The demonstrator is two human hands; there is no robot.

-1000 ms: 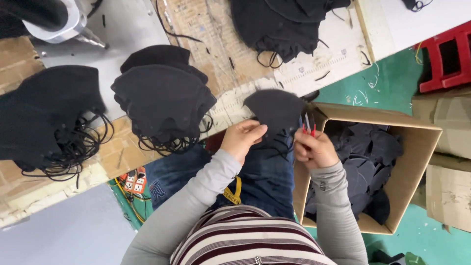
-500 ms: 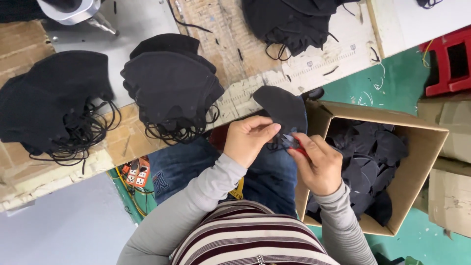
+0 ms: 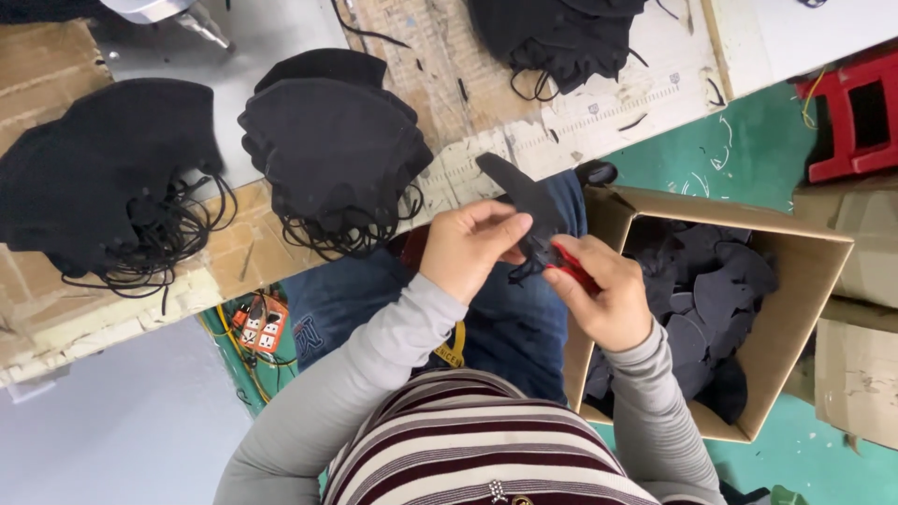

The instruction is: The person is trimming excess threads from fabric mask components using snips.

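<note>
I see the left hand (image 3: 472,251) pinching the black fabric piece (image 3: 524,201) over the lap, fingers closed on it. Right of it, the right hand (image 3: 599,295) grips a small red tool (image 3: 568,265) against the fabric. Compared with before, the piece now stands edge-on, narrower.

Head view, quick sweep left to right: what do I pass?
Left black mask stack → second mask stack → left hand → black mask piece → right hand with a red tool → cardboard box → red stool.
</note>
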